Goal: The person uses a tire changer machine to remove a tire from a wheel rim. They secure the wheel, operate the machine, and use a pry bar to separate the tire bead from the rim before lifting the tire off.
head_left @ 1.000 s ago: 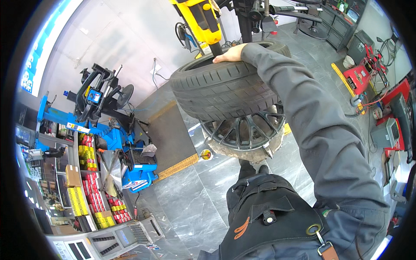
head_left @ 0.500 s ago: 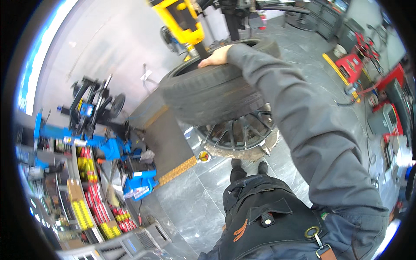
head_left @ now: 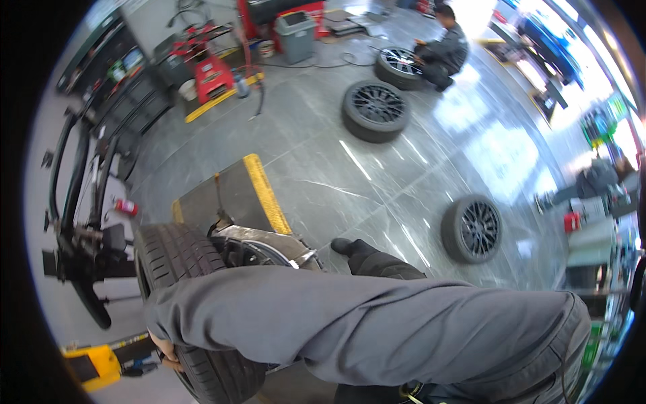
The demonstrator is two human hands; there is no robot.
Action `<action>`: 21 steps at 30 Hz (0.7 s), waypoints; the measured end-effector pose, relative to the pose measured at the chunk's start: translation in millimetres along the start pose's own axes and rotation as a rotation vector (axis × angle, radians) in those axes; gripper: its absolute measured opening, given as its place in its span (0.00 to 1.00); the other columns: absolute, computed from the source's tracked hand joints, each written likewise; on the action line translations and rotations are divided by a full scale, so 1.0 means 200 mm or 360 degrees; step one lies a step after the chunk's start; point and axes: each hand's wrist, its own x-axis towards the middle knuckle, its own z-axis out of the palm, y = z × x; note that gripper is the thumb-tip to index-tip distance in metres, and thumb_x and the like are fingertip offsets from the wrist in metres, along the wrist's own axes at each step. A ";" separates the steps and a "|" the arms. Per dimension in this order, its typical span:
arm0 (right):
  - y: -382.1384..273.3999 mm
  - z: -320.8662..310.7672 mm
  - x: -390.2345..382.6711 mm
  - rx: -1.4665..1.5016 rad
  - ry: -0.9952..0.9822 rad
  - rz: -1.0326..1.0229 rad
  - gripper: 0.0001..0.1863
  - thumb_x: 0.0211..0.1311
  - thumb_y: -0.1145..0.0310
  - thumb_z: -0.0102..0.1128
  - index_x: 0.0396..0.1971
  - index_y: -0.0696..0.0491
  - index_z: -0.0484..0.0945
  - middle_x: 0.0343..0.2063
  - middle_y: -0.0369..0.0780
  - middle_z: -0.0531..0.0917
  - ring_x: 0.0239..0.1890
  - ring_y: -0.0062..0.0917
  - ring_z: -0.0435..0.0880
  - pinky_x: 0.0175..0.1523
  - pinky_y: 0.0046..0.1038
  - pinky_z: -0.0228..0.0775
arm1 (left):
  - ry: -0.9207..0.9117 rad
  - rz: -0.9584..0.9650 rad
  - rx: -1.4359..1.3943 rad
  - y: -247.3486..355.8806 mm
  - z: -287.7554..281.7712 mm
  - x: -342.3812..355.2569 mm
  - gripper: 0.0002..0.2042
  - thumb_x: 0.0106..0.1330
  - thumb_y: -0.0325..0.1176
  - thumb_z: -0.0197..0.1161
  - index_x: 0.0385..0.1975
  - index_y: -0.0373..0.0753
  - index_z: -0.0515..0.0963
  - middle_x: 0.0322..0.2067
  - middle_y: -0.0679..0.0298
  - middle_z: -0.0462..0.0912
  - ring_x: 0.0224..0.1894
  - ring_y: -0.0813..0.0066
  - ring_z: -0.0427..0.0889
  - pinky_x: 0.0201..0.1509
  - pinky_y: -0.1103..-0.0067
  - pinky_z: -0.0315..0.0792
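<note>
A black tire (head_left: 178, 252) with a grooved tread stands at the lower left, beside a wheel rim (head_left: 252, 254) on the turntable of a tire machine. My right arm, in a grey sleeve, stretches leftward across the tire and hides its middle. My right hand (head_left: 165, 350) is curled over the far edge of the tire, and only part of its fingers shows. The tire looks tilted in this view. My left hand is outside the picture.
Wheels with dark rims lie (head_left: 377, 110) and stand (head_left: 472, 229) on the tiled floor. A person (head_left: 446, 47) crouches at another wheel (head_left: 399, 66). Left are black machine arms (head_left: 81, 222) and a yellow part (head_left: 94, 367). A red jack (head_left: 212, 77) is at the back.
My view has swung to the right, bringing the floor wheels and the crouching person into sight. My right hand stays on the tire, which now appears at the lower left.
</note>
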 end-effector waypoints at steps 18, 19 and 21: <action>0.01 -0.17 -0.17 -0.0002 0.0526 0.0399 0.31 0.66 0.37 0.42 0.53 0.45 0.79 0.47 0.45 0.84 0.51 0.41 0.81 0.54 0.42 0.68 | -0.0320 0.0226 0.1186 0.40 -0.31 -0.60 0.32 0.73 0.58 0.53 0.46 0.25 0.81 0.41 0.42 0.84 0.45 0.51 0.81 0.53 0.61 0.73; 0.04 -0.23 -0.17 -0.0014 0.0537 0.0397 0.31 0.66 0.37 0.42 0.53 0.45 0.79 0.46 0.45 0.84 0.51 0.41 0.81 0.53 0.42 0.68 | -0.0294 0.0133 0.1033 0.46 -0.27 -0.71 0.33 0.73 0.58 0.52 0.44 0.24 0.81 0.39 0.41 0.84 0.42 0.51 0.81 0.52 0.61 0.73; 0.08 -0.34 -0.18 0.0020 0.0539 0.0423 0.31 0.67 0.38 0.41 0.52 0.45 0.80 0.45 0.45 0.84 0.50 0.42 0.81 0.52 0.42 0.69 | -0.0359 0.0075 0.0822 0.55 -0.14 -0.85 0.34 0.74 0.58 0.50 0.41 0.23 0.82 0.35 0.39 0.85 0.38 0.52 0.81 0.49 0.60 0.73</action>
